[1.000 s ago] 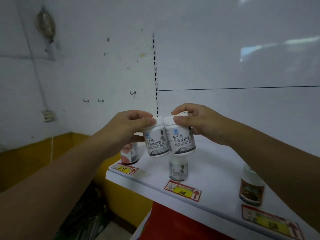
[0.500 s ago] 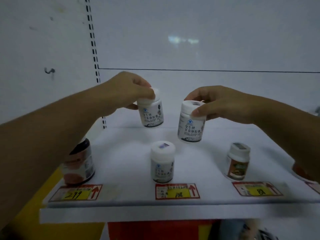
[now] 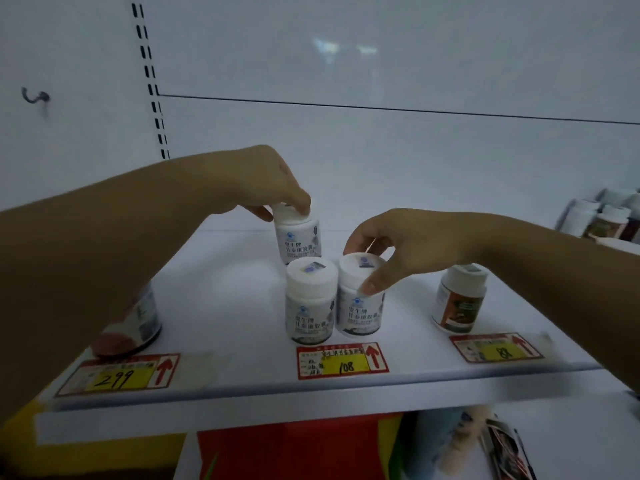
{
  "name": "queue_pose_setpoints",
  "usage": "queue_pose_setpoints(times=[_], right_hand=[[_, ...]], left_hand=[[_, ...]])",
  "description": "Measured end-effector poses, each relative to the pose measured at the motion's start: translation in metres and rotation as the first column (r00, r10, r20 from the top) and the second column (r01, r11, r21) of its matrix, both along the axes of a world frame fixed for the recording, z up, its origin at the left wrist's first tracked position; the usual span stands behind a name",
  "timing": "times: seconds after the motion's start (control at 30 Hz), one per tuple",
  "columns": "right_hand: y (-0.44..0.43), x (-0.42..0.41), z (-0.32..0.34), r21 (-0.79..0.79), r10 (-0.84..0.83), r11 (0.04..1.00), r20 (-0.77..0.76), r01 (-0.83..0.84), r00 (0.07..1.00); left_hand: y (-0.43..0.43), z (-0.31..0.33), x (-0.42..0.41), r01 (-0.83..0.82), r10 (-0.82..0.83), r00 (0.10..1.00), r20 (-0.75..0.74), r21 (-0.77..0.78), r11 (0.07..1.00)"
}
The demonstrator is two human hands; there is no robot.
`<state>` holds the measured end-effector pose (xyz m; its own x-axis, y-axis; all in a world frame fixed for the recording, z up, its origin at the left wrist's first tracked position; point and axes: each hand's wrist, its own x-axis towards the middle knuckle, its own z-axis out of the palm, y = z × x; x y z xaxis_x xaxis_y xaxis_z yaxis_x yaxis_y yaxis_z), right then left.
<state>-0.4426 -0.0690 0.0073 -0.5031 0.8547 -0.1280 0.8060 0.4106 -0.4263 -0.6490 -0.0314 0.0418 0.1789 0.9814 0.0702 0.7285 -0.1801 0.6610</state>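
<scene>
Three identical white pill bottles with white caps stand on a white shelf (image 3: 225, 306). My left hand (image 3: 266, 181) grips the cap of the rear bottle (image 3: 298, 239), which stands behind the other two. My right hand (image 3: 398, 247) pinches the cap of the front right bottle (image 3: 362, 311), thumb on its near side and fingers behind. The front left bottle (image 3: 310, 301) stands free, touching or almost touching the right one, above the price tag marked 108 (image 3: 343, 362).
A dark jar with a reddish base (image 3: 138, 323) is half hidden by my left forearm, above a tag marked 299 (image 3: 119, 375). A white bottle with an orange-brown label (image 3: 459, 301) stands at the right above tag 88 (image 3: 497, 348). More bottles (image 3: 606, 220) crowd the far right.
Both hands have come down with their bottles. The right bottle now stands beside the front bottle; the left bottle is behind them. The camera has moved closer and tilted down.
</scene>
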Motion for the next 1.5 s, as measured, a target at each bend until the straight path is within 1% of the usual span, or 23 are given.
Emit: queue_pose_setpoints(times=[0.17, 0.3, 0.47, 0.57, 0.67, 0.8, 0.87, 0.93, 1.0, 1.07, 1.1, 1.13, 1.2, 1.3, 1.4, 1.5], right_hand=[[-0.001, -0.001, 0.000, 0.008, 0.056, 0.998, 0.006, -0.056, 0.998], [-0.002, 0.000, 0.000, 0.009, 0.054, 0.999, 0.009, -0.054, 0.999], [-0.004, -0.001, 0.000, 0.083, 0.034, 0.996, 0.078, -0.040, 0.996], [-0.008, -0.002, 0.001, 0.102, 0.006, 0.995, 0.104, -0.017, 0.995], [-0.014, -0.006, 0.002, 0.116, -0.023, 0.993, 0.137, 0.007, 0.990], [-0.018, -0.009, 0.002, 0.113, -0.070, 0.992, 0.157, 0.052, 0.985], [-0.020, -0.009, 0.002, 0.124, -0.072, 0.991, 0.187, 0.049, 0.980], [-0.024, -0.007, 0.001, 0.143, -0.071, 0.989, 0.217, 0.040, 0.973], [-0.030, 0.004, 0.000, 0.183, -0.117, 0.980, 0.189, 0.082, 0.975], [-0.036, 0.023, 0.001, 0.304, -0.166, 0.947, 0.179, 0.106, 0.970], [-0.038, 0.037, 0.001, 0.379, -0.195, 0.919, 0.202, 0.107, 0.960], [-0.039, 0.053, 0.003, 0.435, -0.227, 0.894, 0.229, 0.109, 0.947], [-0.042, 0.090, 0.003, 0.479, -0.302, 0.867, 0.283, 0.139, 0.910], [-0.061, 0.158, -0.002, 0.502, -0.406, 0.838, 0.309, 0.216, 0.860], [-0.099, 0.229, -0.006, 0.498, -0.428, 0.835, 0.317, 0.235, 0.846], [-0.137, 0.298, -0.011, 0.484, -0.459, 0.831, 0.315, 0.275, 0.831]], left_hand=[[-0.001, -0.008, 0.012, 0.002, -0.007, 0.998, -0.062, -0.082, 0.997], [-0.003, -0.010, 0.018, 0.004, -0.019, 0.996, -0.090, -0.161, 0.987], [-0.003, -0.012, 0.024, 0.023, -0.053, 0.990, -0.128, -0.225, 0.974], [-0.002, -0.014, 0.026, 0.037, -0.083, 0.986, -0.146, -0.293, 0.955], [0.002, -0.015, 0.027, 0.053, -0.113, 0.979, -0.167, -0.327, 0.944], [0.007, -0.014, 0.026, 0.072, -0.166, 0.953, -0.253, -0.344, 0.936], [0.008, -0.012, 0.025, 0.069, -0.180, 0.938, -0.297, -0.348, 0.935], [0.006, -0.010, 0.026, 0.056, -0.165, 0.928, -0.334, -0.313, 0.948], [0.002, -0.009, 0.033, 0.089, -0.144, 0.917, -0.371, -0.164, 0.983], [-0.005, -0.009, 0.046, 0.171, -0.148, 0.899, -0.413, 0.017, 0.985], [-0.009, -0.010, 0.054, 0.217, -0.156, 0.873, -0.463, 0.081, 0.973], [-0.014, -0.011, 0.064, 0.254, -0.161, 0.835, -0.526, 0.110, 0.961], [-0.023, -0.012, 0.089, 0.276, -0.158, 0.788, -0.595, 0.112, 0.955], [-0.046, -0.011, 0.145, 0.316, -0.173, 0.795, -0.582, 0.153, 0.936], [-0.074, -0.010, 0.216, 0.377, -0.214, 0.796, -0.567, 0.186, 0.907], [-0.095, -0.012, 0.291, 0.410, -0.222, 0.728, -0.649, 0.152, 0.899]])
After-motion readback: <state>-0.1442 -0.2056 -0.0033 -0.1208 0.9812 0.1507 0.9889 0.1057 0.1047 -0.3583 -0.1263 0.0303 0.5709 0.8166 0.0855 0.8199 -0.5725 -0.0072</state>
